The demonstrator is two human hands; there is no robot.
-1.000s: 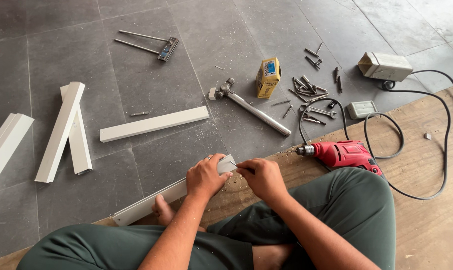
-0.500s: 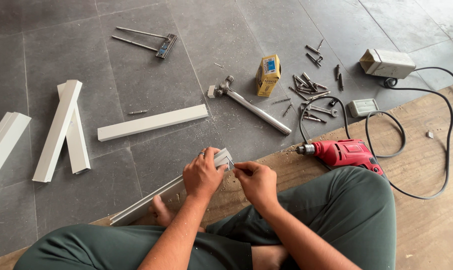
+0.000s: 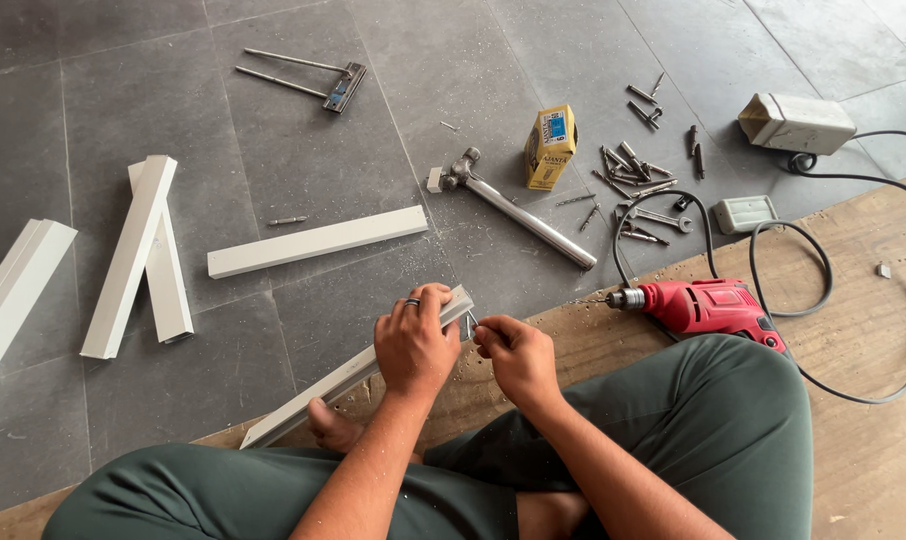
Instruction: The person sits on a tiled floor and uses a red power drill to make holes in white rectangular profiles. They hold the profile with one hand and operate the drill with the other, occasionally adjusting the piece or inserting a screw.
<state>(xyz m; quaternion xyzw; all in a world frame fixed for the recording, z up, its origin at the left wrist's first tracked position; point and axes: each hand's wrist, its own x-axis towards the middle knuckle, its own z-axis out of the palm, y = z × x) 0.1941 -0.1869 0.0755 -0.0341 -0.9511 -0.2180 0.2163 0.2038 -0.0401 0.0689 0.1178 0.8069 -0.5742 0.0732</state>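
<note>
Head view. We sit cross-legged in green trousers on a wooden board (image 3: 873, 330) laid over matt grey floor tiles (image 3: 303, 90). Across our lap lies a long white channel strip (image 3: 318, 395), flat-sided and hollow, its near end raised toward our hands. Similar white strips lie on the tiles: one single piece (image 3: 318, 241), a crossed pair (image 3: 143, 255) and more at the left edge (image 3: 13, 290). Also on the tiles are a steel hammer (image 3: 518, 210) with a smooth tubular handle, a small yellow carton (image 3: 551, 147), scattered dark screws and bits (image 3: 638, 170), a pale boxy plug unit (image 3: 796, 122) and a U-shaped metal bracket (image 3: 308, 78). A red drill (image 3: 701, 304) with a black cable (image 3: 873, 370) rests on the board beside our right knee.

Compared with half a second before, the strip's end has been tilted slightly higher and our hands have closed nearer together.

Our left hand (image 3: 415, 345), a ring on one finger, is wrapped over the strip's upper end, fingers curled in a firm grasp. Our right hand (image 3: 518, 362) is pinched tight on a small thin metal piece (image 3: 470, 321) at the strip's end face; its kind we cannot tell.
</note>
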